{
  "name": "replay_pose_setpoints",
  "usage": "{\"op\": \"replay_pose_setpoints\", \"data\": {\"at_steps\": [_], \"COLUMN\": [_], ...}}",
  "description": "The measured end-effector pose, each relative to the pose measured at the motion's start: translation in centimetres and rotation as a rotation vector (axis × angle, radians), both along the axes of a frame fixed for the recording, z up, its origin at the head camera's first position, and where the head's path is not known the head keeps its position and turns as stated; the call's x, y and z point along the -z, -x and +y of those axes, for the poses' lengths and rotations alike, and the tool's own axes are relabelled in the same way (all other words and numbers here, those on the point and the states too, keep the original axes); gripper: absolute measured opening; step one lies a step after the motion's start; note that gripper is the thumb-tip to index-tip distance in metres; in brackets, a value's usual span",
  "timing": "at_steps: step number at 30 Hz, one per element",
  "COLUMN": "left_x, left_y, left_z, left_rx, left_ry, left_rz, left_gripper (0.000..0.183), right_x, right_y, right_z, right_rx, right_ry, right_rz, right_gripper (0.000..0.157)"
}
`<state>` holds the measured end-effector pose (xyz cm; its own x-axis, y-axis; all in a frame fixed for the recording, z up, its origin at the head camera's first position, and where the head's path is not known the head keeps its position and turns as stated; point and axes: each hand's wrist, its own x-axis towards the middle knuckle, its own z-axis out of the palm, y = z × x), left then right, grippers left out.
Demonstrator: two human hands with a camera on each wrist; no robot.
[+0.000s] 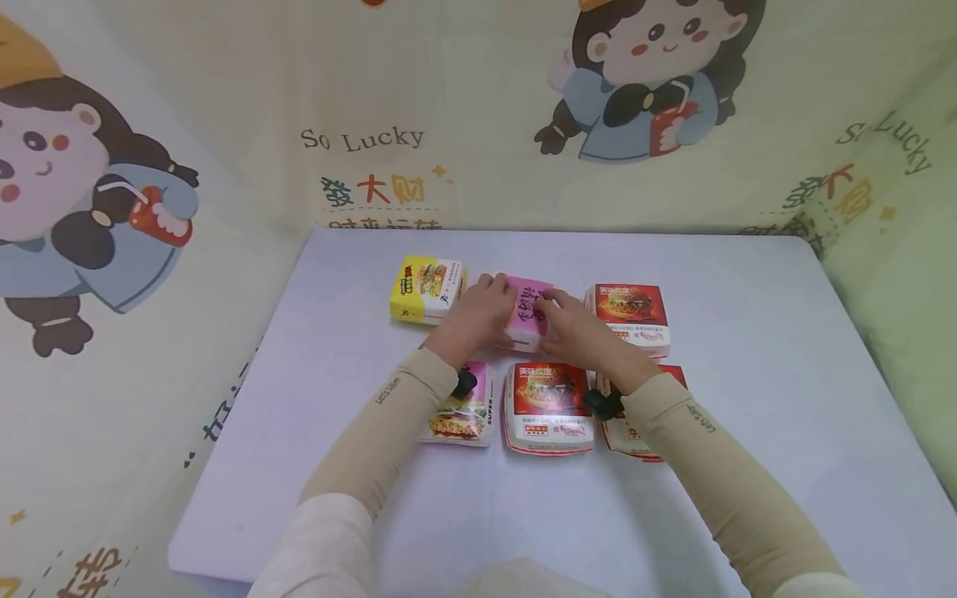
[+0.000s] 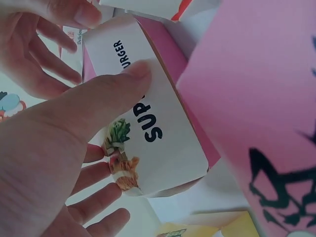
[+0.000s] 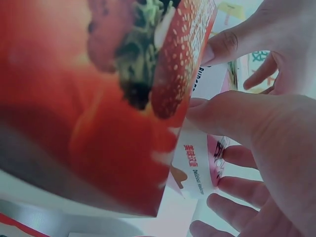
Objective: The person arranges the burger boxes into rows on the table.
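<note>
A pink-and-white burger box (image 1: 529, 303) stands in the middle of the back row, with both hands on it. My left hand (image 1: 482, 311) grips its left side. In the left wrist view that hand's thumb (image 2: 136, 74) presses the white "SUPER BURGER" side (image 2: 165, 118), and its other fingers reach round the box. From the right, my right hand (image 1: 583, 332) holds the same box, its thumb (image 3: 205, 111) on the white side in the right wrist view. Part of the box's underside and far side is hidden.
Left of the held box sits a yellow-and-white burger box (image 1: 426, 286); right of it, a red burger box (image 1: 631, 311). Nearer me lie a second pink burger box (image 1: 459, 419), a red burger box (image 1: 549, 399) and another red box (image 1: 676, 375) partly under my right forearm. All rest on a white table (image 1: 299, 465).
</note>
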<state>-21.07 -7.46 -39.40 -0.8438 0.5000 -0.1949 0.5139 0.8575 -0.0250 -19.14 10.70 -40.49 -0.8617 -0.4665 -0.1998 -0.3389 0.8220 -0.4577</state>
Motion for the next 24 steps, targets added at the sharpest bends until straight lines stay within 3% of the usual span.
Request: {"op": "replay_pose_setpoints", "data": {"at_steps": [7, 16, 24], "left_x": [-0.28, -0.15, 0.07], "left_y": [-0.18, -0.19, -0.09], "left_z": [0.3, 0.49, 0.41], "left_rx": [0.037, 0.019, -0.048], "left_ry": [0.017, 0.015, -0.04], "left_rz": [0.023, 0.011, -0.102], "left_gripper": [0.081, 0.081, 0.093], "right_x": [0.01, -0.08, 0.17], "right_y": [0.04, 0.02, 0.12], "right_z": [-0.11, -0.2, -0.45], "right_rx": [-0.005, -0.036, -0.058], "right_ry": [-0.001, 0.033, 0.034], "right_rz": [0.034, 0.053, 0.058], "right_gripper": [0.075, 0.07, 0.068]}}
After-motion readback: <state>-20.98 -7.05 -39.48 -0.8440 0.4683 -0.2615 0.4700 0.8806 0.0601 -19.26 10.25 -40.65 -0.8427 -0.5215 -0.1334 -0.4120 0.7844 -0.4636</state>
